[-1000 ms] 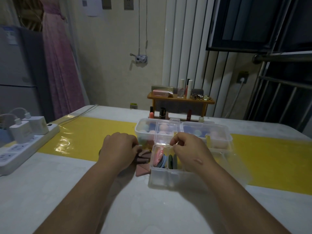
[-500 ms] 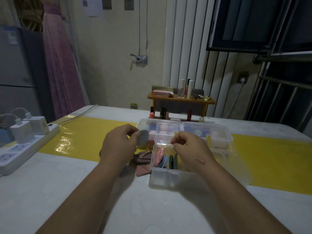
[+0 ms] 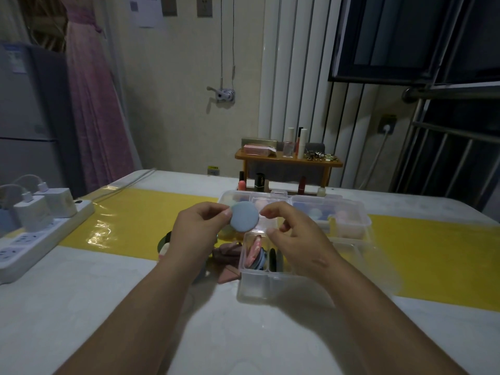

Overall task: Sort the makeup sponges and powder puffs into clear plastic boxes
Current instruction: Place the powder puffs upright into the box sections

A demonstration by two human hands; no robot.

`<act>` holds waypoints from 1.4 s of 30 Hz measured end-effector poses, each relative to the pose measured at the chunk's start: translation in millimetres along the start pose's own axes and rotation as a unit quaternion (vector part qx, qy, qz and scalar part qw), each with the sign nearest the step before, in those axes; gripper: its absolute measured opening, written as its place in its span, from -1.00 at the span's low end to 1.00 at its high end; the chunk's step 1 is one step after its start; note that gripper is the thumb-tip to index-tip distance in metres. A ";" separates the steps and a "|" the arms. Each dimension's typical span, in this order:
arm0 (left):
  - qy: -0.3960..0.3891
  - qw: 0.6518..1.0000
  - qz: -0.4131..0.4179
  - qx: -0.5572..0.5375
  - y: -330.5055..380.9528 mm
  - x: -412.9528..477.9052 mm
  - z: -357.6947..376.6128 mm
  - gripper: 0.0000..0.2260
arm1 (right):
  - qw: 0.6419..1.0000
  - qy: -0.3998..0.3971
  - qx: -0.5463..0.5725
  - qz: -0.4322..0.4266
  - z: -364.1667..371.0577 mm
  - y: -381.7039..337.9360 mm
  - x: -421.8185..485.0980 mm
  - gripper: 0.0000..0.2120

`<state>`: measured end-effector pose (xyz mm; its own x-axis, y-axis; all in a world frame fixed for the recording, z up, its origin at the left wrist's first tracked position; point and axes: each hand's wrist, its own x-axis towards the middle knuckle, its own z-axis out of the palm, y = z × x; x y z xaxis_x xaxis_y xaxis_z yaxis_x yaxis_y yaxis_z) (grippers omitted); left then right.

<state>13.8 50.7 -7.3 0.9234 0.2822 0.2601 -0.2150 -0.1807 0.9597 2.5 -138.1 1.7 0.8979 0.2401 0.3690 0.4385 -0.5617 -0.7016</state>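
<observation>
Left hand [image 3: 197, 231] on blue puff [image 3: 244, 216] (right hand [image 3: 300, 239] beside)

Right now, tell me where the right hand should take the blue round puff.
Pinch the free right rim of the blue puff, coming from the right. It is held upright, flat face toward the camera. The left hand pinches its left edge, and the right hand is beside the free rim.
</observation>
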 end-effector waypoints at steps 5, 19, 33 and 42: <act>-0.052 0.998 0.016 -0.005 3.5 -5.9 4.5 -0.94 | 1.000 0.015 0.022 -0.012 0.7 -0.1 0.0 -0.79; -0.142 0.986 -0.013 0.089 -7.2 -7.5 7.2 -0.90 | 0.983 0.163 0.059 0.052 -5.6 3.7 1.2 -0.85; -0.154 0.983 -0.010 0.095 -6.1 -7.6 6.1 -0.89 | 0.992 0.050 -0.071 0.092 -0.5 1.0 0.2 -0.85; -0.142 0.985 -0.028 0.091 -6.0 -7.2 5.7 -0.90 | 0.980 -0.019 -0.168 0.105 3.3 -0.5 0.9 -0.88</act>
<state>10.3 44.5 -15.5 0.9893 0.0266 0.1433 -0.1254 -0.3460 0.9298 3.3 -135.0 0.5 0.9706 0.1166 0.2107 0.2120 -0.8289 -0.5177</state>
